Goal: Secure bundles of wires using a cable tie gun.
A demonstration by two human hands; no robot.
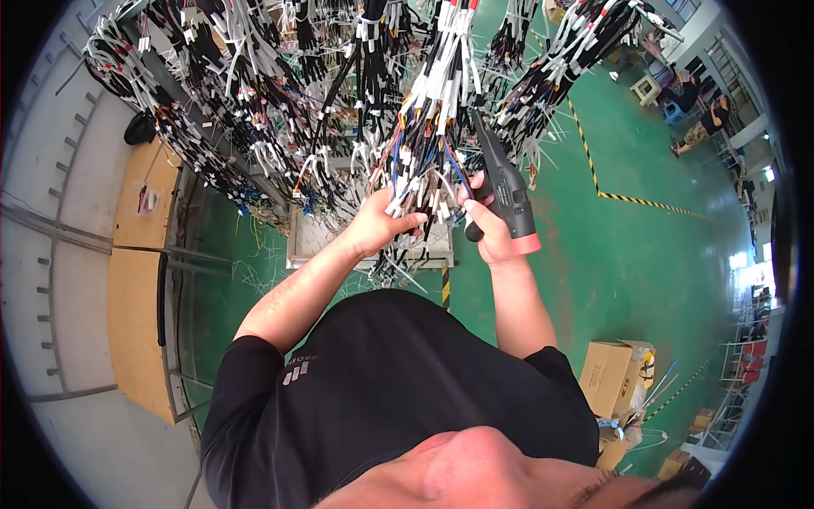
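A thick bundle of cables (441, 89) hangs in front of me, white and black sleeved above, with coloured wires and small white connectors lower down. My left hand (379, 224) is closed around wire ends at its bottom, thumb pointing right. On the right side of the bundle, my right hand (493, 231) grips a black hot-air gun (505, 180) with a pinkish-red rear end. Its long narrow nozzle points up and away, alongside the cables. Right-hand fingers are also close to the wires; whether they pinch any, I cannot make out.
Several more cable bundles (246, 76) hang left, behind and right (577, 51). Beneath is a pale tray (301, 246). A wooden bench (136, 331) stands left, a cardboard box (609, 377) lower right. Yellow-black tape (585, 153) marks the green floor; people (712, 119) are far right.
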